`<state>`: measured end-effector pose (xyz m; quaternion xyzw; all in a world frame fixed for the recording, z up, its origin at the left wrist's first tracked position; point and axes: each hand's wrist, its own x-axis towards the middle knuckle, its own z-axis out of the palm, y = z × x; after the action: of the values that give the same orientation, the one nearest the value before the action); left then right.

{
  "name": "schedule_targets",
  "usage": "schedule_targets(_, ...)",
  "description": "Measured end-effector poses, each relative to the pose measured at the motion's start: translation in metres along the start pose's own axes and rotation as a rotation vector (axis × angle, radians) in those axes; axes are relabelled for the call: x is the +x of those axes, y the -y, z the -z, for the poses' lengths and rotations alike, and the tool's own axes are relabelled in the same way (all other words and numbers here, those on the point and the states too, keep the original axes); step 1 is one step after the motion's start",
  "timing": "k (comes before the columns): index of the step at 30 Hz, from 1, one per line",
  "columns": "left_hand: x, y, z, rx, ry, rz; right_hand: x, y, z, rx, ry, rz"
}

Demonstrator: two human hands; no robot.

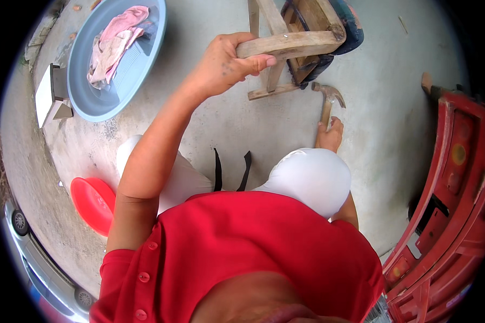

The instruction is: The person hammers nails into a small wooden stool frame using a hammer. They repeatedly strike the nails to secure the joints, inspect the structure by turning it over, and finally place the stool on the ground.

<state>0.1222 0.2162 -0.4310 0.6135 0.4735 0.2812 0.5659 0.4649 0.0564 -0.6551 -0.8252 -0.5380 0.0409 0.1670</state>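
My left hand [224, 63] is closed round one end of a wooden leg of a small chair or stool [293, 44]. The wooden frame lies tipped on its side, and a dark padded part [350, 29] shows at its far right. Lower and to the right, my right hand [330, 134] grips the wooden handle of a claw hammer [328, 97]. The hammer's head points away from me, just below the wooden frame and apart from it. My right forearm is partly hidden behind my knee.
A blue basin [156, 54] with pink cloths [118, 40] in water stands at the far left, beside a small white-topped stool [46, 97]. A red basin [91, 204] lies near my left. Red metal panels [442, 199] rise at the right. A car [43, 269] shows at lower left.
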Motion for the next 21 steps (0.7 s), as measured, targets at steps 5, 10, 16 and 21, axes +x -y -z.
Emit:
schedule_targets(5,-0.005,0.000,-0.009,0.361,0.266,-0.022,-0.007,-0.047,-0.008,-0.003,0.227,-0.394)
schedule_targets(10,-0.022,0.002,-0.022,0.465,0.339,0.033,-0.005,-0.017,-0.012,0.065,0.383,-0.329)
schedule_targets(16,-0.025,0.025,-0.007,0.492,0.232,-0.086,0.008,-0.001,0.054,0.674,0.566,-0.556)
schedule_targets(21,-0.034,0.016,-0.006,0.453,0.234,0.060,0.009,0.018,0.137,0.513,0.181,-0.200)
